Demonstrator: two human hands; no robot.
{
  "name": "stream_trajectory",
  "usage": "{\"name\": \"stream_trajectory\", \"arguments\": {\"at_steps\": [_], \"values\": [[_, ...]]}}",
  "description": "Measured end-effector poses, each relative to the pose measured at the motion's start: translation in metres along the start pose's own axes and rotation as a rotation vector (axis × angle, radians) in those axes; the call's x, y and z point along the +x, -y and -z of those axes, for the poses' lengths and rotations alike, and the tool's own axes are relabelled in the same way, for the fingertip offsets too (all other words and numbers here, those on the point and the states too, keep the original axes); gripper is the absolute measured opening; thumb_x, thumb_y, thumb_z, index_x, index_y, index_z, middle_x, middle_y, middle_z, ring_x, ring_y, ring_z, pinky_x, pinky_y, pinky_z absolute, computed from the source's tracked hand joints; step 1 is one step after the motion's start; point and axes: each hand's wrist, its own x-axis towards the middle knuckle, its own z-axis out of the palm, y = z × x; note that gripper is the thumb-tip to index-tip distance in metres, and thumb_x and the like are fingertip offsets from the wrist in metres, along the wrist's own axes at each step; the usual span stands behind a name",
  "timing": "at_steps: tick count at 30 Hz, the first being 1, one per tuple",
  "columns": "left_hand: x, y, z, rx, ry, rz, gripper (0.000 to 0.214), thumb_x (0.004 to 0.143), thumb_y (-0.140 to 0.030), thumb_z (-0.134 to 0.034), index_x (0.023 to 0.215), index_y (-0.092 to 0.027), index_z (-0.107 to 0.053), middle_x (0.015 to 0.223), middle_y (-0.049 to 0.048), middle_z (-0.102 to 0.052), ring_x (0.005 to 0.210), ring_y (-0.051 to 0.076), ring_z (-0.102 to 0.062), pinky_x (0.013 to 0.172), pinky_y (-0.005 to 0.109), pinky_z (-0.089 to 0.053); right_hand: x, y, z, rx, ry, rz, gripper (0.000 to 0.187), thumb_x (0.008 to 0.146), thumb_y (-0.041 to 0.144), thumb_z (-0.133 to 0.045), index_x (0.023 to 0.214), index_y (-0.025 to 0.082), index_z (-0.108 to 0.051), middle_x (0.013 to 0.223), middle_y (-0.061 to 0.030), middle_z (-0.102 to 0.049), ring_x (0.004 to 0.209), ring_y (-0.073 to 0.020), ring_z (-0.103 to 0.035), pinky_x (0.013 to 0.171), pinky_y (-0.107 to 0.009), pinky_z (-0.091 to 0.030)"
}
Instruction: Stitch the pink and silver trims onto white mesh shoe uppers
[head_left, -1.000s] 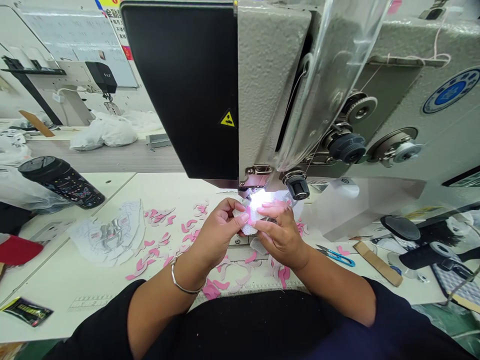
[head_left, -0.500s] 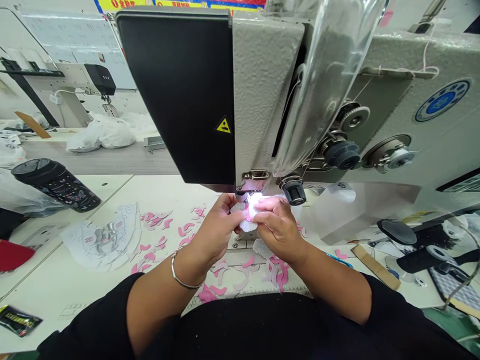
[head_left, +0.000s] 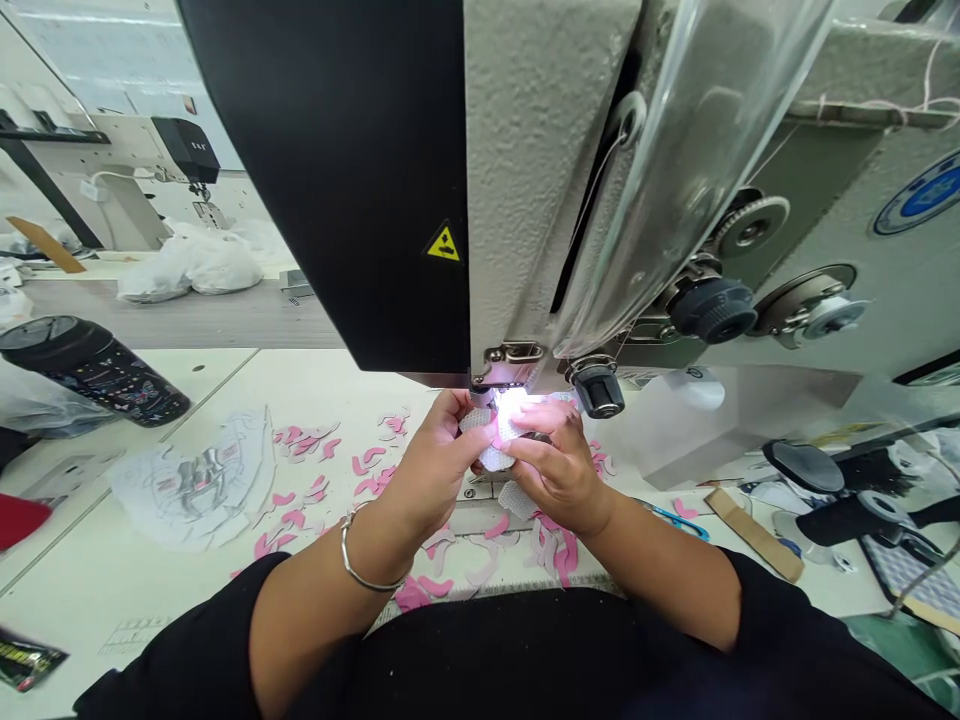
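Under the lit needle area of a large sewing machine (head_left: 540, 200), a small white textured fabric piece (head_left: 495, 458) with a bit of pink on it lies between my hands. My left hand (head_left: 439, 450) pinches its left side, thumb on top. On the right side, my right hand (head_left: 559, 460) presses the piece with bent fingers close to the needle. Glare and my fingers hide the needle point and much of the fabric. Another white textured piece (head_left: 517, 498) sits below my right hand. Pink curved scraps (head_left: 559, 548) are scattered on the table around my wrists.
White cut pieces with grey print (head_left: 199, 480) and a dark tumbler (head_left: 97, 370) lie at left. Blue-handled scissors (head_left: 675, 518), a cardboard strip (head_left: 754, 535) and a black thread spool (head_left: 851, 520) are at right. A second sewing machine (head_left: 142, 170) stands behind.
The view has moved closer, so the machine looks larger. Both hands stay on the fabric at the needle; my right fingers have shifted slightly.
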Motion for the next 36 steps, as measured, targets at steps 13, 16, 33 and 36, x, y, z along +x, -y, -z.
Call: {"name": "stream_trajectory", "arguments": {"at_steps": [13,16,33,36], "values": [[-0.003,0.001,-0.003,0.019,-0.010,-0.038,0.026,0.082,-0.027,-0.067,0.104,-0.024,-0.054,0.094,-0.0014,-0.056,0.068,0.010,-0.051,0.055,0.021,-0.041,0.002,0.003,0.005,0.044,0.012,-0.038,0.037,0.081,0.008,-0.065,0.109,0.032,-0.063,0.111,-0.0035,-0.061,0.104,-0.0227,-0.056,0.093,-0.047,-0.045],[-0.002,-0.001,-0.004,0.029,-0.021,-0.021,0.027,0.080,-0.028,-0.068,0.104,-0.024,-0.055,0.093,-0.0011,-0.056,0.066,0.009,-0.051,0.053,0.021,-0.041,0.002,0.002,0.005,0.047,0.017,-0.056,0.034,0.082,0.011,-0.065,0.107,0.033,-0.064,0.110,-0.0025,-0.062,0.104,-0.0223,-0.056,0.093,-0.046,-0.045],[0.004,-0.007,-0.005,0.095,-0.103,0.046,0.024,0.075,-0.025,-0.071,0.095,-0.021,-0.058,0.087,-0.0013,-0.060,0.062,0.010,-0.054,0.046,0.020,-0.041,0.008,-0.001,0.006,0.079,0.025,-0.073,0.027,0.085,0.015,-0.064,0.104,0.034,-0.065,0.103,-0.0030,-0.059,0.107,-0.0233,-0.058,0.096,-0.049,-0.046],[0.005,-0.008,-0.005,0.089,-0.109,0.057,0.024,0.074,-0.024,-0.071,0.093,-0.021,-0.058,0.086,-0.0017,-0.060,0.060,0.009,-0.053,0.045,0.020,-0.041,0.009,0.000,0.006,0.080,0.021,-0.055,0.026,0.086,0.014,-0.062,0.105,0.032,-0.063,0.106,-0.0039,-0.058,0.107,-0.0230,-0.059,0.098,-0.050,-0.045]]}}
